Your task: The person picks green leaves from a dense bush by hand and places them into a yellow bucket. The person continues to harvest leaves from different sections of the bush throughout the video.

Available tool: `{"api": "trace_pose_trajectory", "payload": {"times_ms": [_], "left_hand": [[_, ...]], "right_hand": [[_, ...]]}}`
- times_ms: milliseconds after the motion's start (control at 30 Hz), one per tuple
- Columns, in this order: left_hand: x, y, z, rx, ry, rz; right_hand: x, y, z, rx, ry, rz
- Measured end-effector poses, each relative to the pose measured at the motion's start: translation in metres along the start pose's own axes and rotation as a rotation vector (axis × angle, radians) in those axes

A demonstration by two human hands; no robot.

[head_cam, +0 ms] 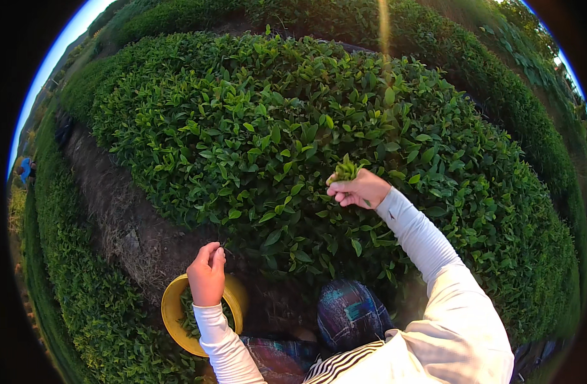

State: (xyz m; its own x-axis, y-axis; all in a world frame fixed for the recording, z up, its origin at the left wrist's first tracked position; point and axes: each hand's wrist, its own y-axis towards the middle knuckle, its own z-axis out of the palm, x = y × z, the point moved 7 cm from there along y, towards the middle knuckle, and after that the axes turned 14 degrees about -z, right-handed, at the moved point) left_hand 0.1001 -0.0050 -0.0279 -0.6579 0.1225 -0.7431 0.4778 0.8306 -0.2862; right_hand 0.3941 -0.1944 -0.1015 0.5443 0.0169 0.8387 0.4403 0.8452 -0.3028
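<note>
My right hand is closed around a small bunch of plucked green tea leaves, held just above the top of a tea bush. The leaf tips stick up past the thumb and fingers. Lower left, my left hand is over the rim of a yellow bucket, its thumb and fingers drawn together. No leaf shows plainly in it, though its palm side is partly hidden. Inside the bucket lie picked green leaves, partly covered by my left hand and sleeve.
A strip of bare soil with dry grass runs along the left between the bush and another tea row. My knee in patterned cloth is close against the bush. Far left, a person in blue is among the rows.
</note>
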Motion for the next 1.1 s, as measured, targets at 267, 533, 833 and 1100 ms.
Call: {"api": "trace_pose_trajectory", "payload": {"times_ms": [267,533,833,1100], "left_hand": [[-0.001,0.003,0.009,0.016,-0.059,0.015],[0.001,-0.005,0.008,0.028,-0.072,-0.017],[0.002,-0.01,0.005,0.037,-0.089,-0.04],[-0.004,-0.008,0.011,0.045,-0.053,-0.034]], "right_hand": [[0.095,0.029,-0.162,-0.594,0.089,-0.426],[0.1,0.057,-0.184,-0.677,-0.435,-0.351],[0.092,0.053,-0.175,-0.683,-0.739,-0.264],[0.026,-0.016,-0.096,-0.329,-0.31,-0.29]]}}
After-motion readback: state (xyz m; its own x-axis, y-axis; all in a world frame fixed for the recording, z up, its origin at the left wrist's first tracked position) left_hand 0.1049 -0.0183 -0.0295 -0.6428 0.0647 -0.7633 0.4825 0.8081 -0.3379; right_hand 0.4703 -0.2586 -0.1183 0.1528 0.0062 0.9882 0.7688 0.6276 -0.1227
